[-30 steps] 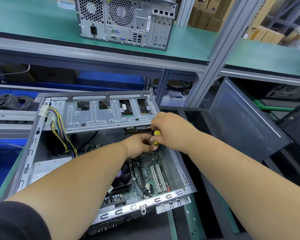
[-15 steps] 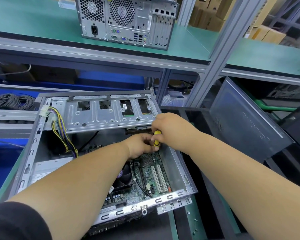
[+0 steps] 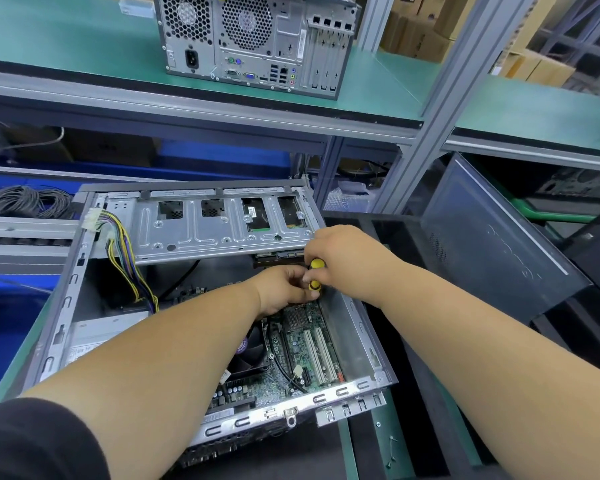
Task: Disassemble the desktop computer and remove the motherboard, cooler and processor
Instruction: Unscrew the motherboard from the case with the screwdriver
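Note:
An open desktop case (image 3: 355, 336) lies on its side in front of me. Its green motherboard (image 3: 302, 344) shows at the bottom, with a black cooler fan (image 3: 252, 353) partly under my left forearm. My right hand (image 3: 343, 259) grips a yellow-handled screwdriver (image 3: 316, 273) standing upright at the far right corner of the board. My left hand (image 3: 284, 289) is curled around the lower part of the same screwdriver, just under the drive cage (image 3: 205, 225). The screwdriver tip and the processor are hidden.
Power cables (image 3: 125, 258) in several colours hang at the case's left. A second desktop tower (image 3: 257, 39) stands on the green shelf above. The removed side panel (image 3: 492, 237) leans at the right. A coil of black cable (image 3: 25, 200) lies far left.
Both hands stay on the screwdriver at the same corner. Only small shifts of the fingers and of the camera are visible.

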